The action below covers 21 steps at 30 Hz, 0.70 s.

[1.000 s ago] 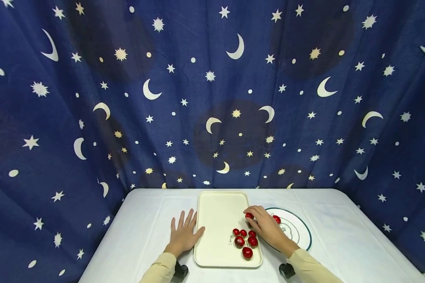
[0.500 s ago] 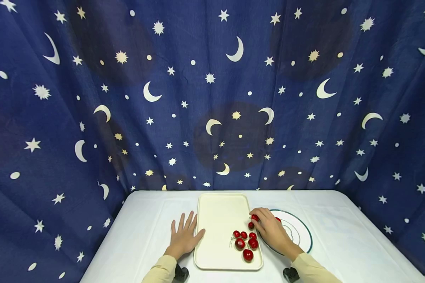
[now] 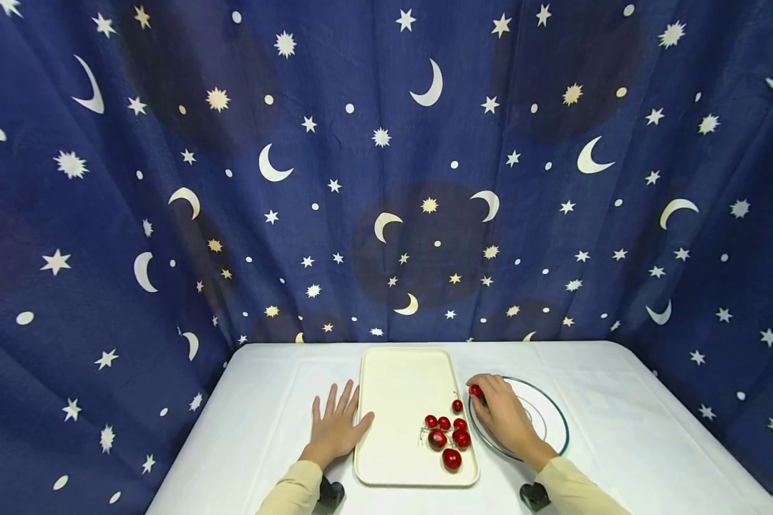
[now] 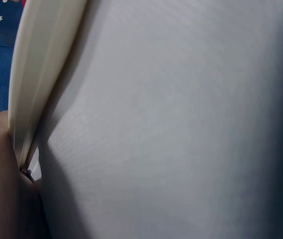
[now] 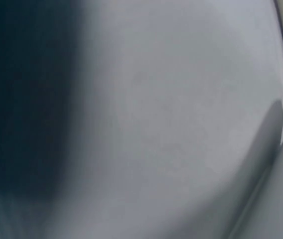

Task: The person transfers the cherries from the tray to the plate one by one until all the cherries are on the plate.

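Observation:
My left hand (image 3: 336, 433) lies flat with fingers spread at the left side of the cream tray (image 3: 393, 400), thumb over its rim. The left wrist view has the tray's side wall (image 4: 44, 64) close beside the hand. Several red cherries (image 3: 437, 439) with stems lie in the tray's lower right part, and a single small cherry (image 3: 457, 405) sits above them near the right rim. My right hand (image 3: 505, 418), fingers curled, holds a red cherry (image 3: 476, 391) over the left edge of the white plate (image 3: 550, 415). The hand hides part of the plate.
The plate, with a dark green rim line, stands right of the tray on a white-covered table (image 3: 618, 429). Behind the table hangs a blue curtain (image 3: 386, 179) with moons and stars. A dark wrist device (image 3: 533, 496) sits under the right wrist.
My right hand has moved right, from the tray's right rim to the plate, with a cherry in its fingers. The single small cherry has come into view on the tray. The left hand stays put.

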Tool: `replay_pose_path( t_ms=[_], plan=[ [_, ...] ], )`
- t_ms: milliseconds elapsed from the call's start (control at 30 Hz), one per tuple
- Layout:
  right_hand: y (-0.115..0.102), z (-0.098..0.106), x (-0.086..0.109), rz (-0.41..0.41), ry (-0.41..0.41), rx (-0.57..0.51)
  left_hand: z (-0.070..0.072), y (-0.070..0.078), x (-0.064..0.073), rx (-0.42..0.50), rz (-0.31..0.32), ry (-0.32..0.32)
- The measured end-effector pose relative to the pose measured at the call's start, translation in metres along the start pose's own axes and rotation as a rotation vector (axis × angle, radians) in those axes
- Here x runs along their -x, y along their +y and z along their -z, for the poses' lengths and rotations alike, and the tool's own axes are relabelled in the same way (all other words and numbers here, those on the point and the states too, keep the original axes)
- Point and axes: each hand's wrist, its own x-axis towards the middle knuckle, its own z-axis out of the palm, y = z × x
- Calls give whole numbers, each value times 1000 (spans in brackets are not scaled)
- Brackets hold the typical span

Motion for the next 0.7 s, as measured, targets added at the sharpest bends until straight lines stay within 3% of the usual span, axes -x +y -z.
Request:
replay_pose_path(
  t_ms=[333, 700],
  plan=[
    [1, 0, -1, -9, -6, 23, -2, -1, -2, -20, 4, -4],
    [-2, 3, -1, -123, -63, 65, -4, -1, -2, -14, -1, 6]
  ],
)
